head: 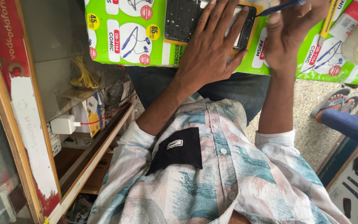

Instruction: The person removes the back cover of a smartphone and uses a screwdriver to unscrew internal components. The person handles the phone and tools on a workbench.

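The left hand (210, 49) lies flat, fingers spread, on an opened phone (187, 20) atop a green box (129, 41), while the right hand (291, 29) pinches a blue tool (278, 7).

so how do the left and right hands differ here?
1. The left hand lies flat with fingers spread; the right hand is curled shut.
2. The left hand presses on the opened black phone; the right hand keeps a grip on a blue-handled tool, its tip pointing at the phone.
Shared: both are bare and work over the green box on the lap.
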The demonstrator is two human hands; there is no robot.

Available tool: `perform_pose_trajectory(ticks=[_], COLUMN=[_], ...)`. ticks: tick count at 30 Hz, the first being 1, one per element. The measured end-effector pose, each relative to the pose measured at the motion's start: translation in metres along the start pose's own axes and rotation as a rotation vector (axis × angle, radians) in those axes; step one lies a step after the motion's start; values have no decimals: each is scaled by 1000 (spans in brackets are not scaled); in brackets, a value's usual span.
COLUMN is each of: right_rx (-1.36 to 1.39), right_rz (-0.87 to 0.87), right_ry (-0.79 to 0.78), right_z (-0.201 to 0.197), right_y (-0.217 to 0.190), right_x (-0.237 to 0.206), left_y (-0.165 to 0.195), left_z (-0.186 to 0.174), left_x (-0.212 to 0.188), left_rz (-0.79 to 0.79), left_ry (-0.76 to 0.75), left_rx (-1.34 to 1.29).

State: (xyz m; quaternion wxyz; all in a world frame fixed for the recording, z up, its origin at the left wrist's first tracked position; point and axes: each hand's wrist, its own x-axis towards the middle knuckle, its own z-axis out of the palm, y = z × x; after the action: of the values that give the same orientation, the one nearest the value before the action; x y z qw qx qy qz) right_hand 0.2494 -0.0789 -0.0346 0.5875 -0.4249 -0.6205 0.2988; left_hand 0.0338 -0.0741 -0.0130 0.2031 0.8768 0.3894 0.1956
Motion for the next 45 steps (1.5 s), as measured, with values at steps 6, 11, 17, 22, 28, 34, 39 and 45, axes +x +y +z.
perform_pose_trajectory(ticks=[6,11,17,22,28,34,39,45], right_rx=[-87,-47,-231,-58,7,0,-31,53], right_rz=[-16,-122,-79,-56,-72,-43,75,118], right_ry=[6,-32,5,-28,44,326,479,507], right_z=[2,5,3,3,4,2,-6,-2], right_y=[0,7,9,2,-2,8,7,2], right_x=[3,1,-2,3,8,6,9,19], left_y=[-2,-1,-2,0,-1,3,3,8], left_z=[1,0,0,0,-2,-3,-4,-3], left_x=[0,1,0,1,1,2,24,49], left_rz=[1,2,3,11,10,30,57,75], left_ry=[11,-13,13,38,34,286,302,203], left_rx=[-4,13,9,11,-11,-74,-64,133])
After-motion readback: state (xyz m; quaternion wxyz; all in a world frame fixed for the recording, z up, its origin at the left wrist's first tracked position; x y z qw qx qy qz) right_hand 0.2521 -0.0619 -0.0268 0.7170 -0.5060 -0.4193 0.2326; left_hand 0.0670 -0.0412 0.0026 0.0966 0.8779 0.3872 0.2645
